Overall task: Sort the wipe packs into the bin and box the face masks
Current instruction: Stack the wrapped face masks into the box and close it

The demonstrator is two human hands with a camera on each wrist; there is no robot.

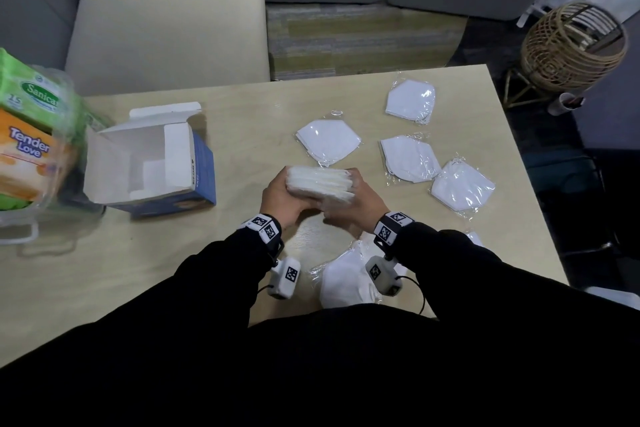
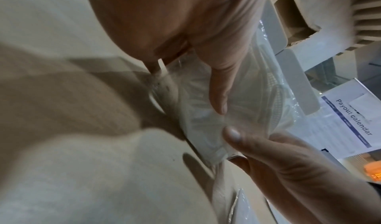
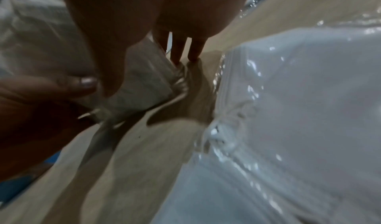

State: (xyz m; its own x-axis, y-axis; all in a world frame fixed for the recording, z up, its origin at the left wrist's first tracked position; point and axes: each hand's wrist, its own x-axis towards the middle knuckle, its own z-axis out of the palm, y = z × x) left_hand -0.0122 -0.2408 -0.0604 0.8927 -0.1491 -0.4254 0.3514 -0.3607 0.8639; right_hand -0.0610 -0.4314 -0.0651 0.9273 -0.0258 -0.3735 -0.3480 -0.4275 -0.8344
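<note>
In the head view my left hand (image 1: 285,186) and right hand (image 1: 351,191) grip the two ends of a stack of plastic-wrapped white face masks (image 1: 320,184), held on edge just above the table middle. The left wrist view shows my left thumb (image 2: 218,84) lying over the stack (image 2: 202,118). The right wrist view shows the stack (image 3: 144,84) under my right fingers (image 3: 177,51). An open blue-and-white box (image 1: 149,163) stands to the left, its inside showing no masks. Loose wrapped masks (image 1: 329,141) (image 1: 408,158) lie to the right. A clear bin (image 1: 74,108) holds wipe packs (image 1: 24,153).
More wrapped masks lie at the far right (image 1: 410,101) (image 1: 462,189) and near my body (image 1: 346,279). A cream chair (image 1: 166,31) stands behind the table. A wicker basket (image 1: 571,45) stands on the floor beyond the table's right edge.
</note>
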